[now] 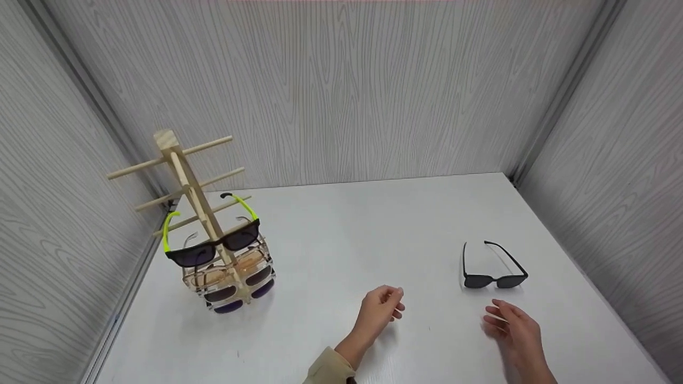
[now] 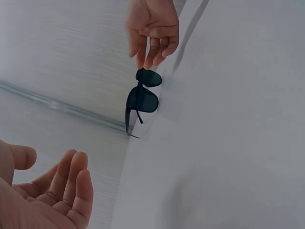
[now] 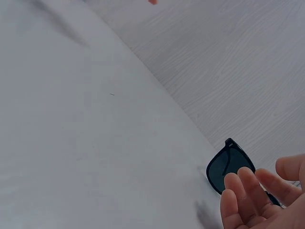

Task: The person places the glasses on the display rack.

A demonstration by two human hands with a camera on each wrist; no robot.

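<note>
A pair of black sunglasses [image 1: 478, 281] lies on the white table at the right, temples unfolded and pointing away from me, lenses toward me. Just in front of it hovers my right hand [image 1: 515, 330], fingers loosely bent and holding nothing. In the right wrist view, its fingers [image 3: 248, 191] partly cover the dark lens [image 3: 219, 169]; whether they touch it I cannot tell. My left hand [image 1: 379, 309] is over the middle front of the table, relaxed, with nothing in it. The left wrist view shows that palm [image 2: 52, 200] with gently curved fingers.
At the left stands a wooden eyewear rack [image 1: 207, 213] with several rods. Sunglasses with yellow-green temples [image 1: 240, 238] hang on it above several other pairs, one with orange-tinted lenses [image 1: 251, 260]. Grey wood-grain walls [image 1: 341, 96] enclose the table [image 1: 341, 240] at the back and sides.
</note>
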